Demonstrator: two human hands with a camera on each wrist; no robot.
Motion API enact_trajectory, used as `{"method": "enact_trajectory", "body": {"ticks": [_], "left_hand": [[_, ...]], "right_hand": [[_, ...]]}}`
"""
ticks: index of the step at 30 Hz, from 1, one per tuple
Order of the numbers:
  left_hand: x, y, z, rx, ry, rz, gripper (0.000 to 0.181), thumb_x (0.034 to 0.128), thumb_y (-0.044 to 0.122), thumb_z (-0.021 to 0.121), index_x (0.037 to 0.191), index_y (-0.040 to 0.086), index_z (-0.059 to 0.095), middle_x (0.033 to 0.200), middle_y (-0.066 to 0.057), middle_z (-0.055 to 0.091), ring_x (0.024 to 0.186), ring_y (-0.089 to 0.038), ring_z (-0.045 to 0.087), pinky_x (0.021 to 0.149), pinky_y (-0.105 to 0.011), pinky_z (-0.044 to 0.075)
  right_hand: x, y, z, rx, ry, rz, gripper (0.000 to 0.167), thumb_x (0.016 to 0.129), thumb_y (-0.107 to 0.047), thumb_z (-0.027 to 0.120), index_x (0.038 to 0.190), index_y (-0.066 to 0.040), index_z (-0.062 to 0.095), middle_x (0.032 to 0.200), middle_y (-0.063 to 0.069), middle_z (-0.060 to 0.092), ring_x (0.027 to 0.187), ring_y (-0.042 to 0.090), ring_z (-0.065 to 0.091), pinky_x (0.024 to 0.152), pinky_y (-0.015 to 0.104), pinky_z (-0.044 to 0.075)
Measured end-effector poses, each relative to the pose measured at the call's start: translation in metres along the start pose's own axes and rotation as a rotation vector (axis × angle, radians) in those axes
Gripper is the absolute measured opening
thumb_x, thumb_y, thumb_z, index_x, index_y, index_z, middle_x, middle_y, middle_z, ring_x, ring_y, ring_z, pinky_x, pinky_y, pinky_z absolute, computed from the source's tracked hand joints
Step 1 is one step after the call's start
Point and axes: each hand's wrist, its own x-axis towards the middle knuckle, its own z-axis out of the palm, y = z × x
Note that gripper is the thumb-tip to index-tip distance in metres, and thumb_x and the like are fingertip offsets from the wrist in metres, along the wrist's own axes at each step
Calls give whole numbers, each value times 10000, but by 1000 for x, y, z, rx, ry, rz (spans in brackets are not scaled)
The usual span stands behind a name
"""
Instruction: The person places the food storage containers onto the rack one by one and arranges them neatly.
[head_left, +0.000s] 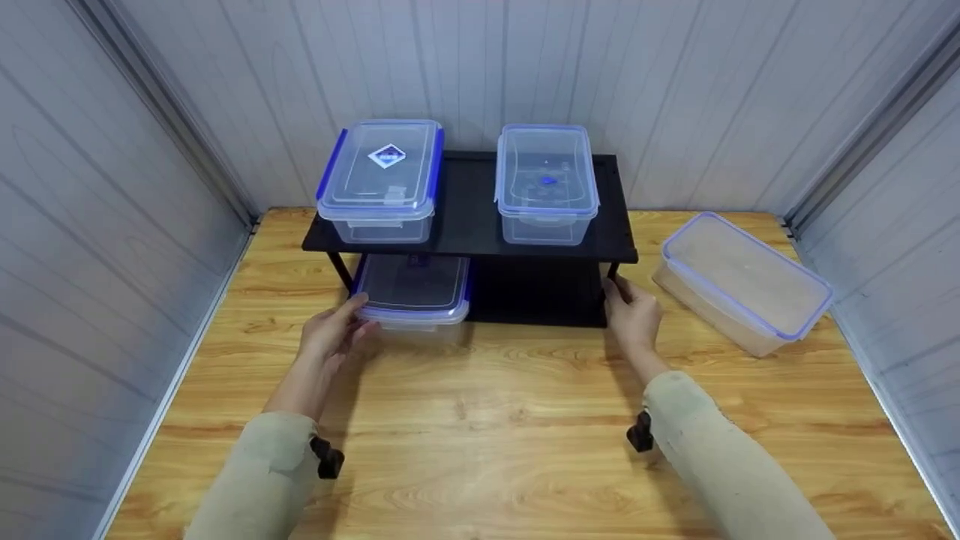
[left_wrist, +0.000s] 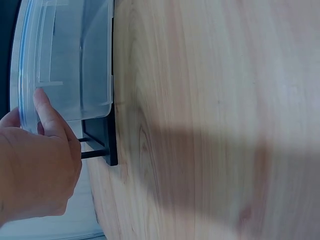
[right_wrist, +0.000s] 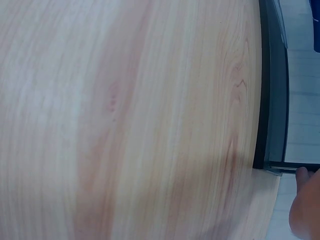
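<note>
A clear food container point(head_left: 412, 283) with a blue-edged lid sits on the left of the lower tier of a black two-tier rack point(head_left: 469, 206), its front jutting past the edge. My left hand point(head_left: 330, 330) pinches the lid rim at its front left corner; the left wrist view shows the thumb and a finger about the rim of this container point(left_wrist: 70, 65). At the rack's front right post point(head_left: 613, 271), my right hand point(head_left: 634, 311) holds on with thumb and fingers. Only part of that hand point(right_wrist: 306, 205) enters the right wrist view.
On the upper tier stand two lidded containers, a left one point(head_left: 382, 176) with a diamond label and a right one point(head_left: 547, 176). Another container point(head_left: 746, 277) lies at an angle on the wooden table point(head_left: 487, 435), right of the rack. Pale panel walls point(head_left: 480, 67) enclose the table.
</note>
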Motion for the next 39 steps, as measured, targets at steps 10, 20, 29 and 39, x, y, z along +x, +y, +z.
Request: {"method": "enact_trajectory", "body": {"ticks": [10,20,29,39], "left_hand": [[7,2,7,-23,34,50,641,993,247,790,1489,-35,499,815,-34,700,751,-123,777,666,-161,608],[10,4,16,-60,84,76,689,994,244,787,1549,-27,480,891,-46,669,695,-90,747,756,-177,622],[13,2,24,-129,96,86,638,1009,195,758,1544,-17,482,897,-45,636,691,-93,751,760,-180,624],[13,1,23,-92,65,86,641,1019,220,750,1550,-12,475,905,-46,670,721,-92,746,795,-188,623]], "right_hand": [[0,-2,1,12,-5,14,250,1064,-257,697,1228,-109,813,1084,114,809,925,281,780,685,87,496],[-1,-3,1,16,3,5,234,1055,-241,712,1215,-106,818,1116,109,803,1007,279,782,745,95,505],[1,-3,0,9,-13,44,271,1066,-247,689,1245,-78,801,1116,131,802,986,295,769,749,139,526],[1,-2,0,21,-9,43,265,1059,-247,697,1230,-77,808,1147,132,792,1052,314,768,921,476,618]]}}
